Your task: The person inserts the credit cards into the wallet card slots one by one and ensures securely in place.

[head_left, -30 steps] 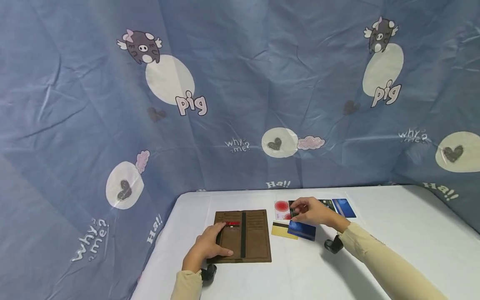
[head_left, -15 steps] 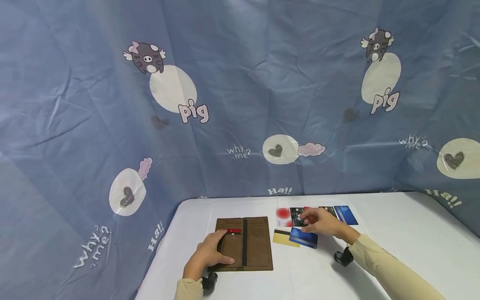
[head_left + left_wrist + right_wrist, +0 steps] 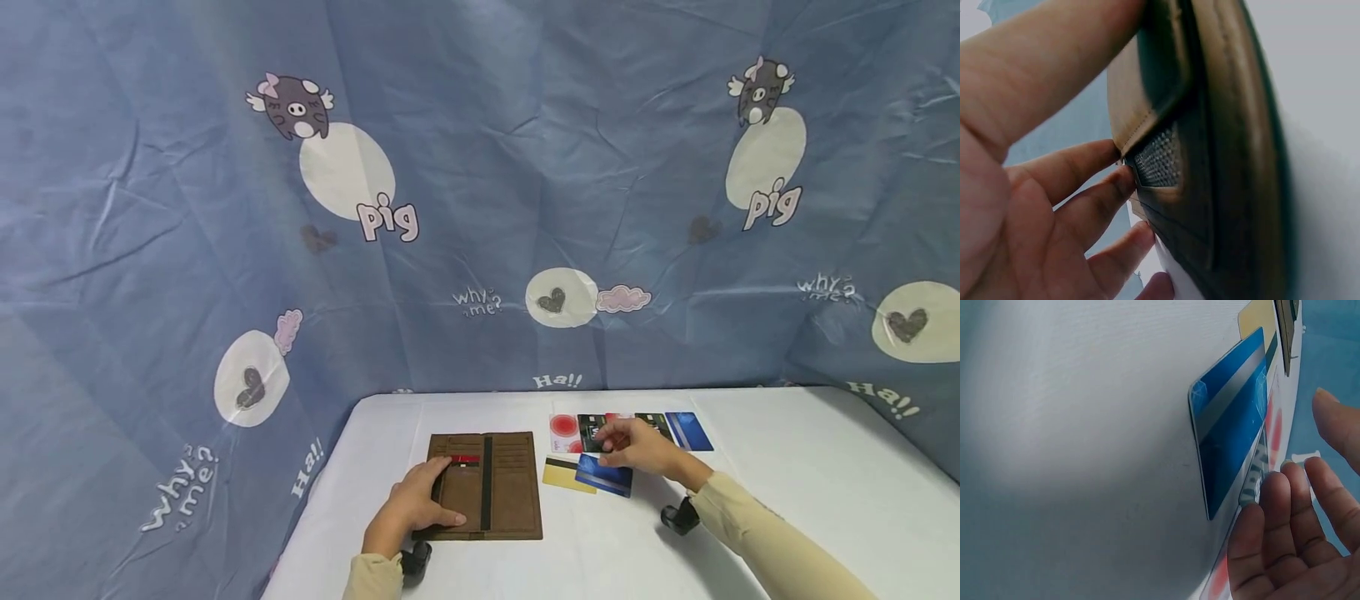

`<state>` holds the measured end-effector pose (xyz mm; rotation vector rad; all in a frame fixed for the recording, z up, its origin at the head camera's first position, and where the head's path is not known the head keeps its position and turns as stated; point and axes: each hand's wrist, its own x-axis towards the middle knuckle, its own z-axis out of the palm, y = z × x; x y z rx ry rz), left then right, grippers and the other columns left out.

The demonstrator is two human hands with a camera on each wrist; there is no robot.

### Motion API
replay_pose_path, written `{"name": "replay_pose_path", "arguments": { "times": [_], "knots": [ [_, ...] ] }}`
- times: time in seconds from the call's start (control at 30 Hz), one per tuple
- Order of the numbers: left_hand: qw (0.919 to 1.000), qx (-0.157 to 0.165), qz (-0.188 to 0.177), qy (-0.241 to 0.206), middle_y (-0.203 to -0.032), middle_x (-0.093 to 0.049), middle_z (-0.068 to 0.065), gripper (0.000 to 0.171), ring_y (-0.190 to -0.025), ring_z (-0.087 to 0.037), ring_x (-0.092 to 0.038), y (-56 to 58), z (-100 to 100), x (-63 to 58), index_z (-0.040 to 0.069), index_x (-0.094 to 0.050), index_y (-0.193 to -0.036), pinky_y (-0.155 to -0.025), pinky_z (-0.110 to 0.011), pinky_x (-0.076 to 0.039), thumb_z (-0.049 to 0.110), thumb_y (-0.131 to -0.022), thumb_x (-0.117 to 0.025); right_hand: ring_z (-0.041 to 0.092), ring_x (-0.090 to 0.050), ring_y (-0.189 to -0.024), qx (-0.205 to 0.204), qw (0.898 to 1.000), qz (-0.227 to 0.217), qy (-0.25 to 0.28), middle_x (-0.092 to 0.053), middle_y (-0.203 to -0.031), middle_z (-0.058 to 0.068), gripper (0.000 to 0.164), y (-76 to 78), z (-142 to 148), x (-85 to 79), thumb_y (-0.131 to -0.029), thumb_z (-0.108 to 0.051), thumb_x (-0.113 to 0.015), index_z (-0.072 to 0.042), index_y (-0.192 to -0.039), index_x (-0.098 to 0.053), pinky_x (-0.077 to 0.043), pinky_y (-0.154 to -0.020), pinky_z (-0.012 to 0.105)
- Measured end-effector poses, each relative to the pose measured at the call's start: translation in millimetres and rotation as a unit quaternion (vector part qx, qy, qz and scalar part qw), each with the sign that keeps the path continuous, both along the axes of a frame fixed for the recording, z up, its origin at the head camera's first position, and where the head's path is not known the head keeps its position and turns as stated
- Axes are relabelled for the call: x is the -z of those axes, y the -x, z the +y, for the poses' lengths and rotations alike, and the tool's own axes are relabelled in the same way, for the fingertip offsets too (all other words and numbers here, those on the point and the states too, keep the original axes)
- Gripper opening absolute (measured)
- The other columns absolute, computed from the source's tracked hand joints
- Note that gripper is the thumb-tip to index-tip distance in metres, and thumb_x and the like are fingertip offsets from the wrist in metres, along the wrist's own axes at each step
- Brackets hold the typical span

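Observation:
A brown long wallet (image 3: 513, 492) lies unfolded on the white table, a dark strap down its middle. My left hand (image 3: 411, 507) rests spread over its left half, fingertips by a red card (image 3: 466, 459) in a slot, thumb low on the leather. In the left wrist view, the fingertips touch the wallet's (image 3: 1241, 156) edge beside a mesh window (image 3: 1161, 159). My right hand (image 3: 643, 447) hovers with bent fingers and nothing between them, near a black card (image 3: 591, 430). Below it, a blue card (image 3: 603, 477) overlaps a yellow card (image 3: 564, 473). The right wrist view shows my right hand (image 3: 1297, 544) with thumb and fingers apart.
A back row holds a white card with red circles (image 3: 563, 429), a partly hidden red card (image 3: 619, 415), a dark green card (image 3: 655, 423) and a blue striped card (image 3: 688, 430). A blue patterned cloth (image 3: 480, 208) hangs behind the table.
Over the past second my right hand shifts slightly to the right, uncovering more of the black card. My left hand stays on the wallet. The head view tilts a little.

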<state>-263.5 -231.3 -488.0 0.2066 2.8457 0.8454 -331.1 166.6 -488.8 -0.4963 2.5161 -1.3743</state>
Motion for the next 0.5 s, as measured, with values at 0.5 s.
{"name": "replay_pose_path", "arguments": {
  "times": [0.5],
  "knots": [
    [1.0000, -0.006, -0.004, 0.003, -0.154, -0.039, -0.021, 0.099, -0.142, -0.044, -0.033, -0.4, 1.0, -2.0, 0.008, -0.044, -0.147, -0.109, -0.071, -0.025, 0.031, -0.064, -0.094, 0.019, -0.054, -0.090, -0.022, 0.999, -0.017, -0.031, -0.065, -0.101, 0.009, 0.042, -1.1, -4.5, 9.3, -0.076, -0.013, -0.084, 0.001, -0.112, -0.067, -0.048, -0.078, 0.025]
  ]
}}
